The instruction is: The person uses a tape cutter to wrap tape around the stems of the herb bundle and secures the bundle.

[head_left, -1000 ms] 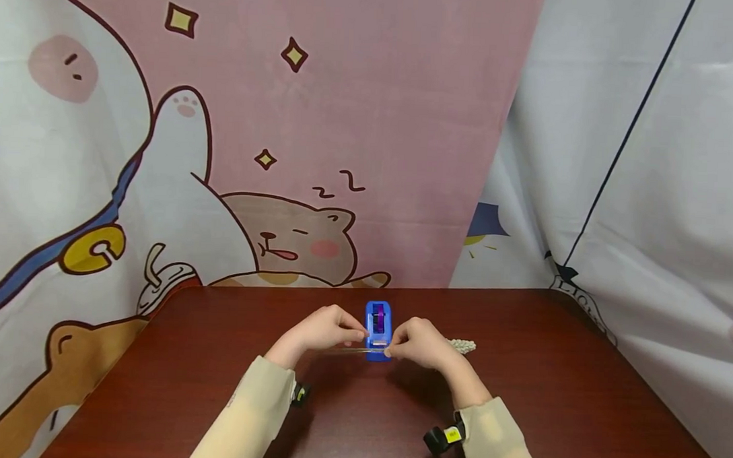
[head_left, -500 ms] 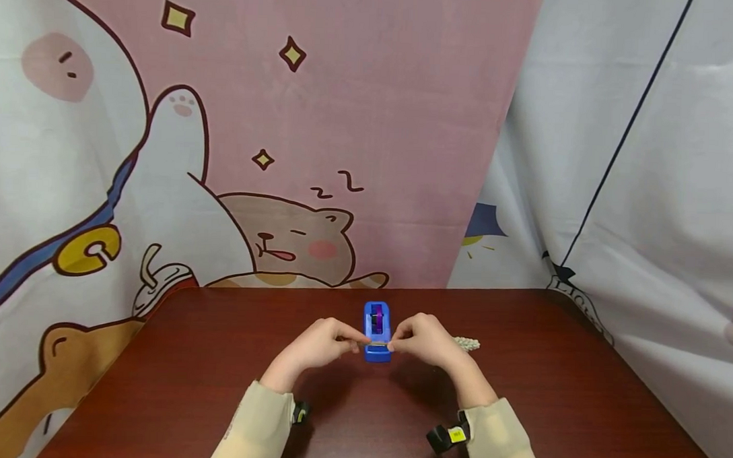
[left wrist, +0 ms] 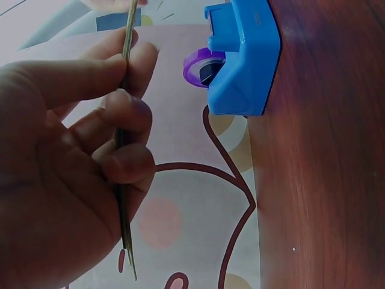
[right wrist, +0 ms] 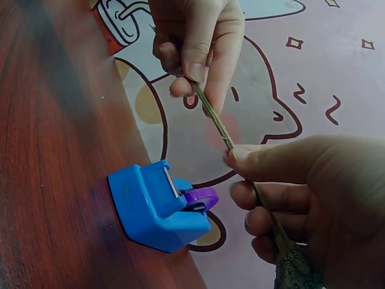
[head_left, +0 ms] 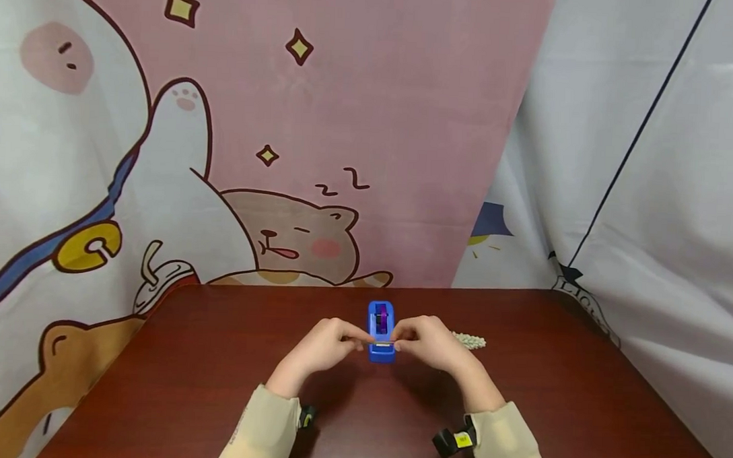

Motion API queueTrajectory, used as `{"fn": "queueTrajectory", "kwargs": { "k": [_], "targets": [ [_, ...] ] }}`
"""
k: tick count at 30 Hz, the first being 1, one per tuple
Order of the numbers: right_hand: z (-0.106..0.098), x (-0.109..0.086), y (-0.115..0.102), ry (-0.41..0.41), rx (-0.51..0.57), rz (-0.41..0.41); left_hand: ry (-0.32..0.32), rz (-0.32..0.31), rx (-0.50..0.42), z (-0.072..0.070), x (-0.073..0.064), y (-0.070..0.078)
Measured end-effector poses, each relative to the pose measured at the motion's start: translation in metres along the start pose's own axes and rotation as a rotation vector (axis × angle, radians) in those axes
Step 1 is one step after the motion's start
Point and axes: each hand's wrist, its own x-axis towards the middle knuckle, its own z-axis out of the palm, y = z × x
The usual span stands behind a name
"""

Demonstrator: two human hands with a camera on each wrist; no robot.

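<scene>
A thin bundle of green-brown stems point(right wrist: 216, 125) stretches between both hands, ending in a pale, knobbly dried flower head point(right wrist: 296, 268). My left hand point(head_left: 326, 347) pinches the stems between thumb and fingers; in the left wrist view their cut ends poke out below the palm. Close to the flower head, my right hand point(head_left: 430, 342) pinches the same stems, its other fingers curled around them. Behind the stems in the head view stands a blue tape dispenser point(head_left: 381, 355) carrying a purple tape roll point(right wrist: 201, 197). Neither hand touches the dispenser in the right wrist view.
The dispenser rests on a dark red-brown wooden table point(head_left: 215, 385). A pink and white cartoon cloth point(head_left: 406, 122) hangs behind the table's far edge, and a white cloth point(head_left: 664, 199) hangs at the right.
The stems have moved forward across the dispenser's front. My left fingertips, above the stems a second ago, now pinch them. My right hand still holds them and has shifted only slightly.
</scene>
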Motion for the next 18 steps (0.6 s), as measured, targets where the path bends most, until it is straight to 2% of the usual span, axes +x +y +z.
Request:
{"fn": "queueTrajectory", "kwargs": {
  "k": [6, 11, 15, 18],
  "targets": [
    [-0.0003, 0.001, -0.0022, -0.064, -0.02, 0.01, -0.004, -0.011, 0.02, -0.0005, -0.0001, 0.0004],
    [0.0018, 0.0009, -0.0019, -0.114, -0.07, -0.005, -0.019, 0.005, 0.035, 0.0031, 0.0014, -0.0013],
    [0.0038, 0.0013, -0.0004, -0.112, -0.086, -0.047, 0.002, 0.012, 0.025, 0.0042, 0.0021, -0.0035],
    [0.0059, 0.0021, 0.0009, -0.08, -0.099, -0.074, 0.014, 0.006, 0.01, 0.0034, 0.0015, -0.0041]
  ]
}}
